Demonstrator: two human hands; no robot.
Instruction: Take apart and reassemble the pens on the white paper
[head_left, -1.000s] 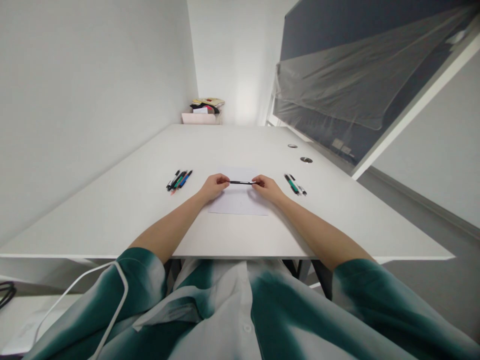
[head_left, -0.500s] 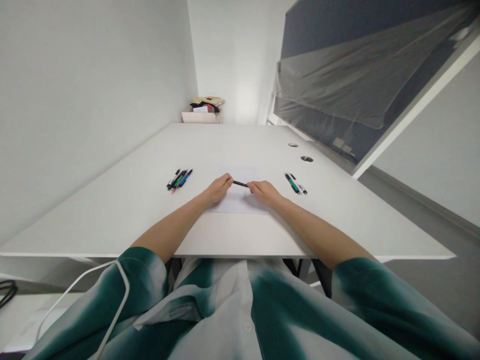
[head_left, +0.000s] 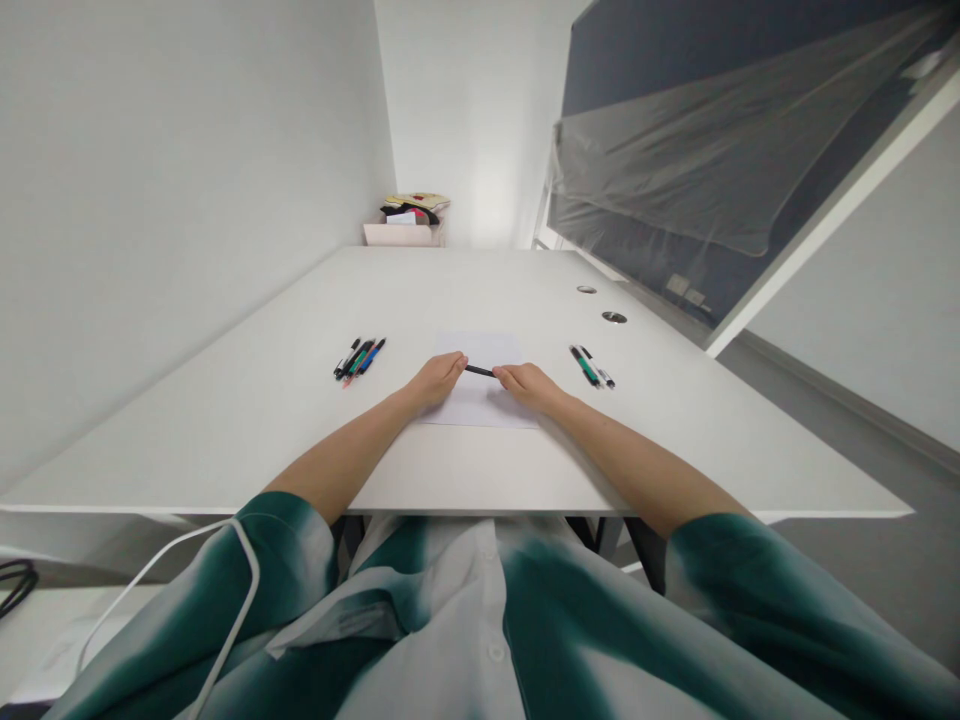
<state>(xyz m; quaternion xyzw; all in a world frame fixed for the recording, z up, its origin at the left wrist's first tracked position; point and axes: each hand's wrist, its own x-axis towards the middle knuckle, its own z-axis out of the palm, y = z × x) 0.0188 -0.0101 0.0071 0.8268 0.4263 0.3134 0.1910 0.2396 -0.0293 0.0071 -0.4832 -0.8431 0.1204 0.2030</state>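
A slim black pen (head_left: 480, 371) spans the gap between my two hands, just above a white sheet of paper (head_left: 480, 412). My left hand (head_left: 438, 381) is closed on its left end, and my right hand (head_left: 527, 385) pinches the right end. Both ends of the pen are hidden by my fingers. To the left of my left hand lies a bunch of several pens (head_left: 360, 361), black, green, blue and reddish. Right of my right hand rests a smaller group of pens (head_left: 591, 367), with green, black and clear barrels.
The white table (head_left: 480, 475) reaches back to a box (head_left: 397, 235) with piled items at the far end. Two round metal grommets (head_left: 614, 317) sit in the tabletop at right. A dark plastic-covered panel (head_left: 675, 150) leans along the right side. A white cable (head_left: 251, 570) crosses my left sleeve.
The pen and the fingers of my left hand have dipped very slightly toward the paper. Everything else stays where it was.
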